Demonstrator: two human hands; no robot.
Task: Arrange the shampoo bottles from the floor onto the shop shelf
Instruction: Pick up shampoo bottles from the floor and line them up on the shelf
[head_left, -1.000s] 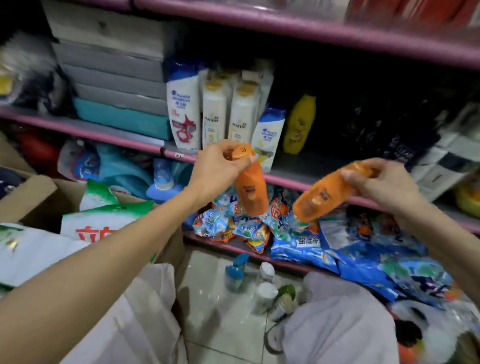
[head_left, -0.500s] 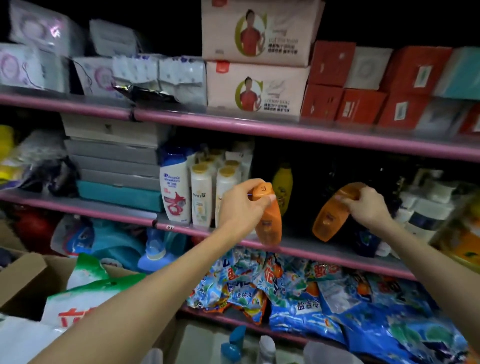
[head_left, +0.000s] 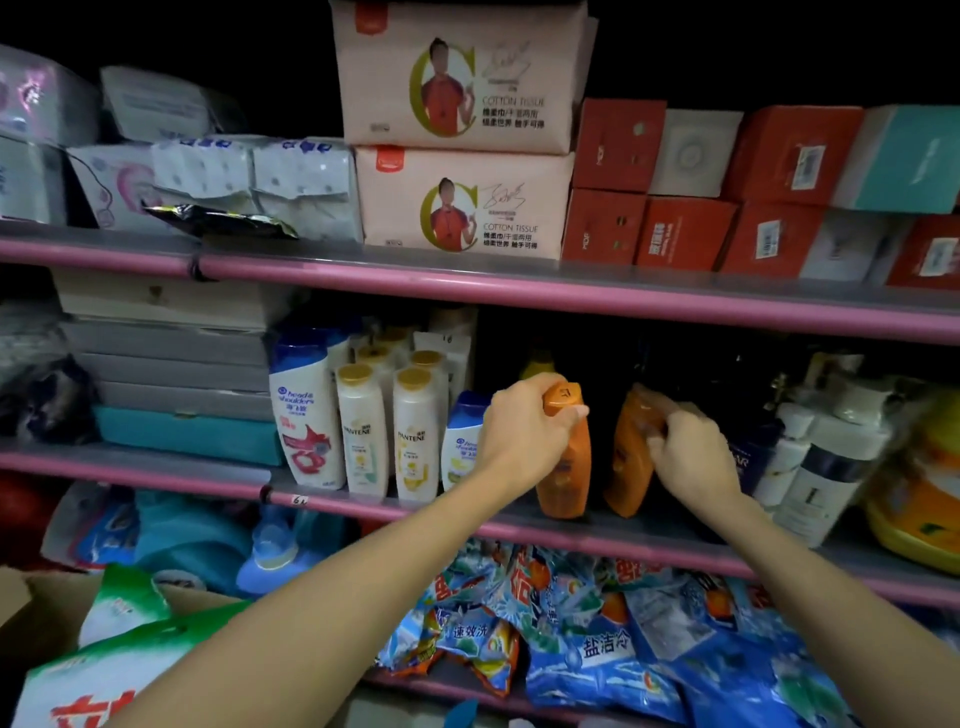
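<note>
Two orange shampoo bottles stand upright side by side on the middle shelf (head_left: 649, 540). My left hand (head_left: 524, 441) grips the cap and neck of the left orange bottle (head_left: 566, 478), whose base rests on the shelf. My right hand (head_left: 691, 457) holds the upper part of the right orange bottle (head_left: 626, 467), curled round it from the right. To the left stand white Pantene bottles (head_left: 363, 431) and Head & Shoulders bottles (head_left: 306, 415). A yellow bottle (head_left: 537, 364) stands behind my left hand, mostly hidden.
Dark and white pump bottles (head_left: 810, 467) crowd the shelf right of my right hand. Stacked flat boxes (head_left: 171, 374) fill its left end. Tissue packs (head_left: 457, 202) and red boxes (head_left: 685, 234) sit on the upper shelf. Detergent bags (head_left: 597, 623) lie on the lower shelf.
Both hands have carried the orange bottles up and forward and set them upright on the middle shelf. The right bottle has turned from tilted to standing. The view has tilted up from the floor.
</note>
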